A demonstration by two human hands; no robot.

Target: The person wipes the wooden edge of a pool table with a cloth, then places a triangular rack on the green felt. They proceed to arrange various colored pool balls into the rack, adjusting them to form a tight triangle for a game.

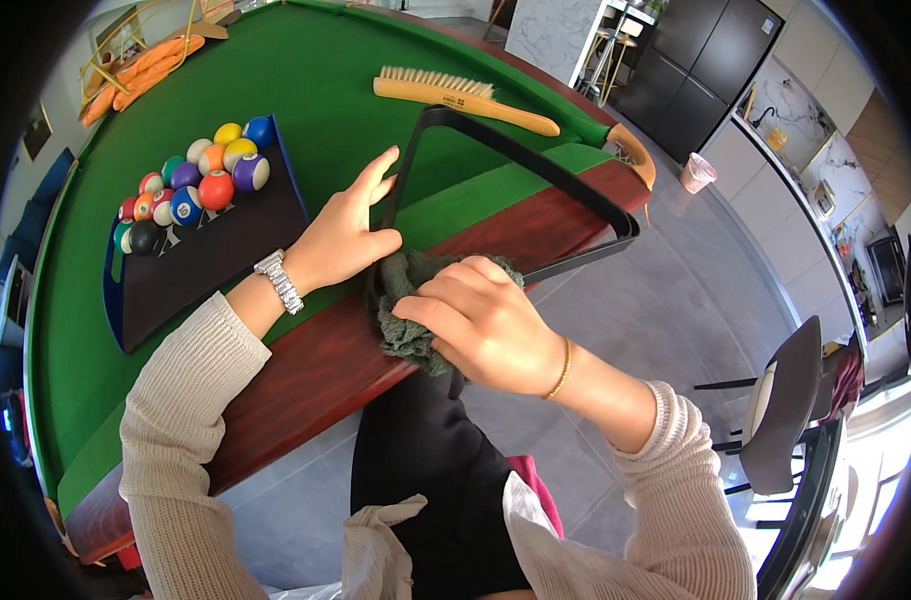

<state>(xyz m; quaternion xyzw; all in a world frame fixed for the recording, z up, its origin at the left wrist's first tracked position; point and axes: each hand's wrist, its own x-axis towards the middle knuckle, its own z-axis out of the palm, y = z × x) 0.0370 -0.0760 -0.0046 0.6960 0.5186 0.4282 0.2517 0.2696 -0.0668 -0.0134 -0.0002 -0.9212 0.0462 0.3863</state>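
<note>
A black triangular billiard rack [515,150] lies tilted across the wooden rail [305,382] of the pool table, one corner jutting past its edge. My left hand [343,225], with a silver watch at the wrist, grips the rack's left side, thumb near the close corner and fingers spread along the bar. My right hand [482,322] clutches a dark green cloth [418,356] and presses it around that close corner. The cloth hides part of the rack there. Left of my hands, several billiard balls [215,190] rest on a black, blue-edged tray [193,289] on the green felt.
A wooden brush [463,97] with pale bristles lies on the felt beyond the rack. Orange gloves [148,71] sit at the far left. A pink bin [698,173] stands on the tiled floor, and a grey chair [782,412] is at the right.
</note>
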